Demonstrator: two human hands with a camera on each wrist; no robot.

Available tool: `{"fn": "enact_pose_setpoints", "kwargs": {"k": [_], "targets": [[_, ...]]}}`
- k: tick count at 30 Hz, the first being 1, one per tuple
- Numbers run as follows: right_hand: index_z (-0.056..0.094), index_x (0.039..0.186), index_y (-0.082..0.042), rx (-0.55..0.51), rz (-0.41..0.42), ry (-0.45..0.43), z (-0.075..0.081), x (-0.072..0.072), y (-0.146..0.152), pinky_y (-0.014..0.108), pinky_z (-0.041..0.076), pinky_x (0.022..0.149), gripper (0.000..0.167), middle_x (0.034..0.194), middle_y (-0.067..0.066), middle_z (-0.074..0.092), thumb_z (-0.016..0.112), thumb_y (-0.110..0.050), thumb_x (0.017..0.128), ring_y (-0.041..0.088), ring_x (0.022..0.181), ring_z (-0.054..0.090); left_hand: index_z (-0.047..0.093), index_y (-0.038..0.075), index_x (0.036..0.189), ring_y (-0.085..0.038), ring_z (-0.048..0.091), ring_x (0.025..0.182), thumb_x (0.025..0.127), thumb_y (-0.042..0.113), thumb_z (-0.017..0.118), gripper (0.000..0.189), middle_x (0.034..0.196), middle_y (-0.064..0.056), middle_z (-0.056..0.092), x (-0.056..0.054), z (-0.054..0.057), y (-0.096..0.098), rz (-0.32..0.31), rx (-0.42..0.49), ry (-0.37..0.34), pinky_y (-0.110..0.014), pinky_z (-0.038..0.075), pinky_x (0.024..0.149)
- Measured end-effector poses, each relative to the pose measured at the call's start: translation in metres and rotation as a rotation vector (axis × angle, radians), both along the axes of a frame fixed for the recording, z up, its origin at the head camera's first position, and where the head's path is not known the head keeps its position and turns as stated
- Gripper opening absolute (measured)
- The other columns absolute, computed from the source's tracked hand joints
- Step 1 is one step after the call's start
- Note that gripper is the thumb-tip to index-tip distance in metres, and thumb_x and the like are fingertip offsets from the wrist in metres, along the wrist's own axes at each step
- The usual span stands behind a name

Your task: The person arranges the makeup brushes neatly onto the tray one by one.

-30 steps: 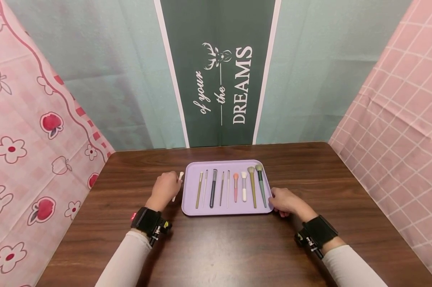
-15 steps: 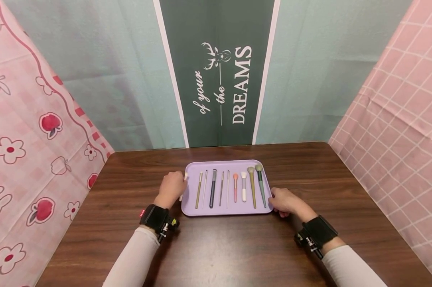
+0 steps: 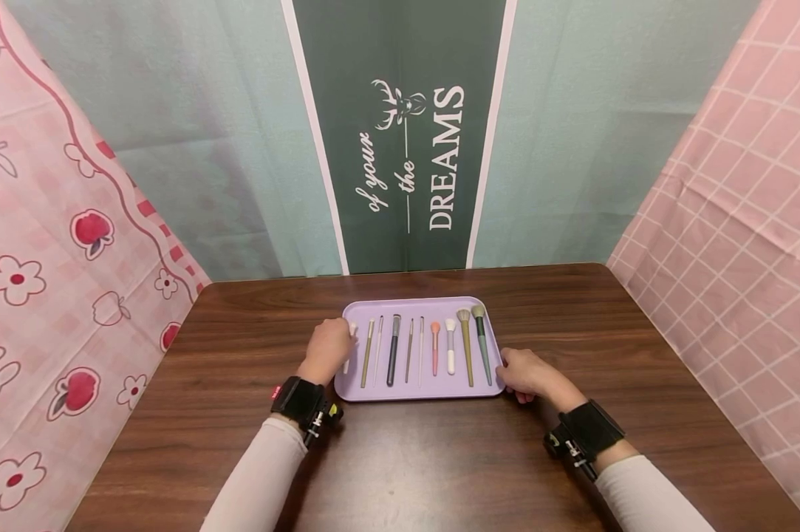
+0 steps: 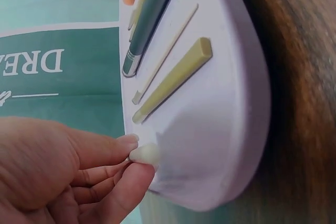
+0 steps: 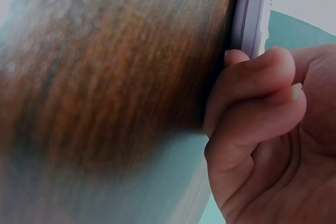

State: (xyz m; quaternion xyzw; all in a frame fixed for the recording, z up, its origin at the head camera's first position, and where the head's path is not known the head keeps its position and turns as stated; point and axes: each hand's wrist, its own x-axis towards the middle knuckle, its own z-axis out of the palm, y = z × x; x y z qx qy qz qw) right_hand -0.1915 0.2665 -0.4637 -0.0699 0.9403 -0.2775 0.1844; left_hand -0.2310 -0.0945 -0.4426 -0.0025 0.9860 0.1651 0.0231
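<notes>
Thumb and fingers of my left hand [image 3: 329,347] pinch a small white makeup brush [image 4: 145,155] above the left end of the lilac tray [image 3: 406,393]. In the head view the hand covers the middle of that brush. Beside it on the tray lies an olive-handled makeup brush [image 3: 368,355], then a thin pale one [image 3: 378,351] and a dark thick one [image 3: 393,351]. My right hand [image 3: 522,371] grips the tray's right edge near the front corner, fingers curled at the rim in the right wrist view.
More makeup brushes lie in a row toward the right, among them a pink one [image 3: 436,349], a white-ended one [image 3: 450,347] and a green one [image 3: 482,347]. The brown wooden table [image 3: 400,465] is bordered by fabric hangings [image 3: 406,177] at back and sides.
My left hand has moved right, carrying the white makeup brush from beside the tray to over its left end. My right hand has stayed at the tray's edge.
</notes>
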Motion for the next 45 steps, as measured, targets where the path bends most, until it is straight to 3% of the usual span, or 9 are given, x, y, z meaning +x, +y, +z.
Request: {"fn": "enact_pose_setpoints", "kwargs": {"k": [6,15,27,31,39,45], "targets": [[0.051,0.083,-0.005,0.009,-0.003,-0.009,0.000,-0.001,0.000,0.029,0.047,0.039,0.012,0.063,0.006,0.059,0.050,-0.010,0.094,0.015,0.041,0.056,0.071,-0.004,0.092,-0.023,0.062,0.066,0.093,0.017,0.073,0.021,0.077,-0.013,0.068,0.000,-0.003,0.003,-0.014,-0.019,0.043,-0.037,0.052,0.059],[0.051,0.083,-0.005,0.010,-0.016,-0.017,0.000,0.001,-0.001,0.029,0.047,0.039,0.012,0.063,0.007,0.059,0.050,-0.010,0.094,0.015,0.042,0.056,0.069,-0.002,0.085,-0.037,0.071,0.079,0.091,0.015,0.072,0.019,0.084,-0.019,0.072,0.001,-0.009,0.005,-0.021,-0.051,0.084,-0.047,0.057,0.068],[0.052,0.085,-0.005,0.012,-0.018,-0.021,0.000,0.001,0.000,0.029,0.047,0.040,0.011,0.063,0.007,0.059,0.050,-0.010,0.094,0.016,0.042,0.056,0.071,0.000,0.086,-0.035,0.072,0.082,0.093,0.009,0.065,0.013,0.087,-0.017,0.073,0.001,-0.007,0.013,-0.054,-0.138,0.092,-0.046,0.058,0.069],[0.052,0.085,-0.004,0.011,-0.017,-0.027,0.000,0.002,-0.001,0.029,0.047,0.040,0.011,0.064,0.007,0.059,0.050,-0.010,0.095,0.016,0.042,0.056,0.072,-0.002,0.086,-0.038,0.072,0.083,0.092,0.004,0.062,0.013,0.089,-0.019,0.073,0.001,-0.007,0.014,-0.061,-0.142,0.119,-0.048,0.058,0.070],[0.052,0.085,-0.005,0.005,-0.022,-0.024,0.002,0.003,0.000,0.029,0.047,0.040,0.011,0.064,0.007,0.058,0.050,-0.009,0.094,0.016,0.042,0.056,0.072,-0.002,0.088,-0.037,0.072,0.084,0.092,0.003,0.061,0.013,0.090,-0.019,0.073,0.002,-0.006,0.016,-0.045,-0.148,0.094,-0.047,0.059,0.070],[0.051,0.084,-0.005,0.007,-0.023,-0.029,0.001,0.003,0.000,0.029,0.047,0.040,0.012,0.064,0.007,0.058,0.050,-0.010,0.095,0.016,0.042,0.055,0.071,-0.002,0.086,-0.037,0.072,0.081,0.093,0.009,0.066,0.014,0.087,-0.018,0.073,0.005,-0.001,0.017,-0.056,-0.152,0.128,-0.047,0.058,0.067]]}}
